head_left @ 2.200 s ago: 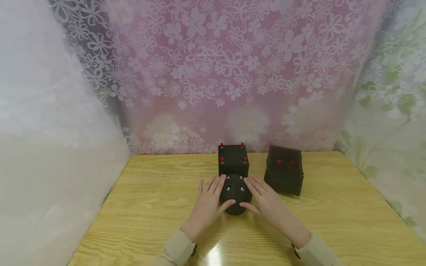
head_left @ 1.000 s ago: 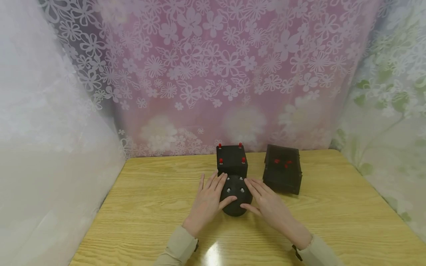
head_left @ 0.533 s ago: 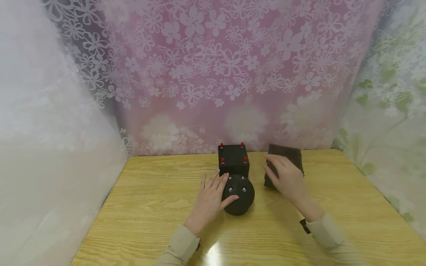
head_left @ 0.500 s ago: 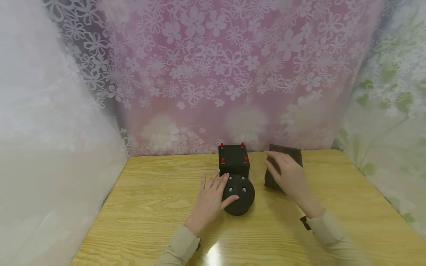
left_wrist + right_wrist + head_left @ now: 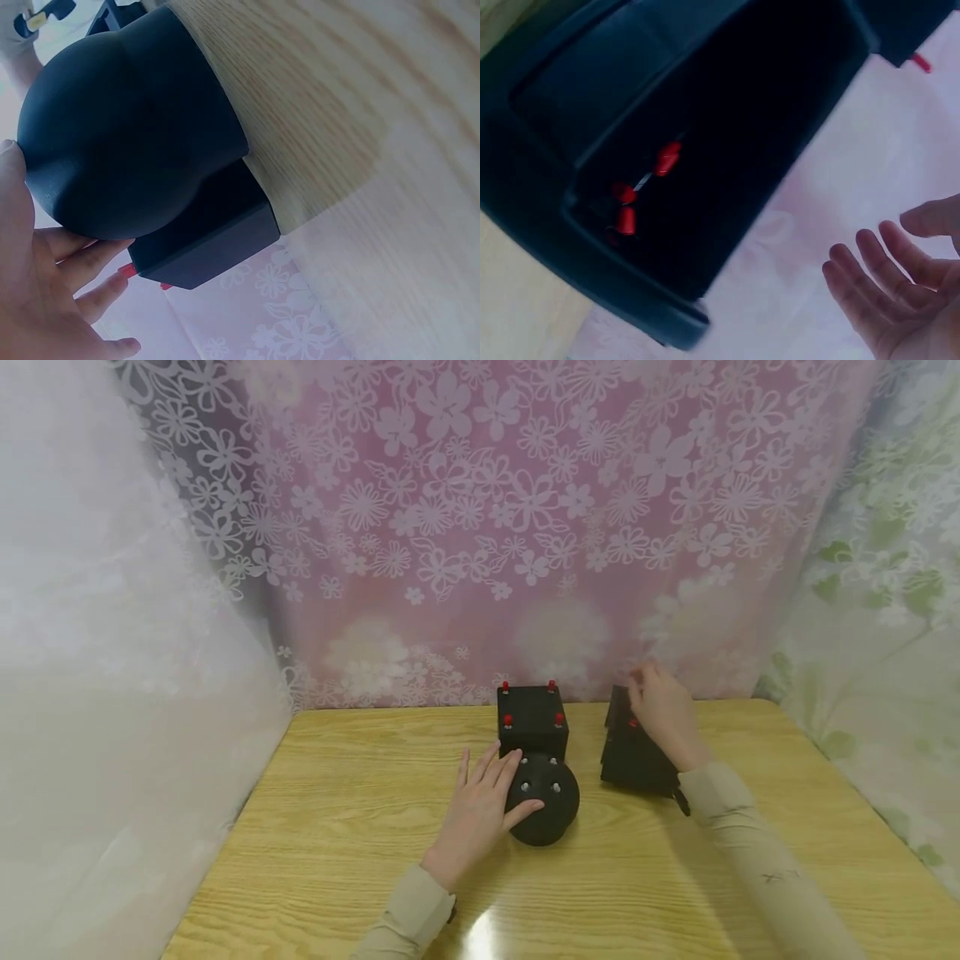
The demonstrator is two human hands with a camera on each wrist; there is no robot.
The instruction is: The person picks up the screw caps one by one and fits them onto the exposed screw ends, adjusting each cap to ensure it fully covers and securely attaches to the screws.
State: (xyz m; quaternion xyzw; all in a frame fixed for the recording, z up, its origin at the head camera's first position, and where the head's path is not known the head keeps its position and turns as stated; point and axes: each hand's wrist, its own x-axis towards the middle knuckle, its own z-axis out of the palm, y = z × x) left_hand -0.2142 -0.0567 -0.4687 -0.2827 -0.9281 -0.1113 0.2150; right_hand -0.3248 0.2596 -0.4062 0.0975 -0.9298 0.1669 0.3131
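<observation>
My left hand (image 5: 474, 814) rests against the left side of a black rounded piece (image 5: 546, 818), fingers extended and thumb on its near top. Several silver pegs (image 5: 556, 787) stand on that piece. Directly behind it is a black box (image 5: 529, 706) with several red-tipped pegs (image 5: 507, 720) on top. To the right, my right hand (image 5: 666, 710) is above an open black bin (image 5: 633, 768), partly covering it. In the right wrist view, loose red-tipped pieces (image 5: 667, 159) lie inside the bin, and the right hand's fingers are relaxed beside it, holding nothing.
Everything stands on a wood-grain table (image 5: 360, 827). A pink floral curtain (image 5: 480, 568) hangs behind its far edge. White curtain (image 5: 112, 693) and leaf-patterned curtain (image 5: 885, 693) flank the sides.
My right hand has let go of the rounded piece's right side and moved right and away over the bin. The left hand has stayed on the piece.
</observation>
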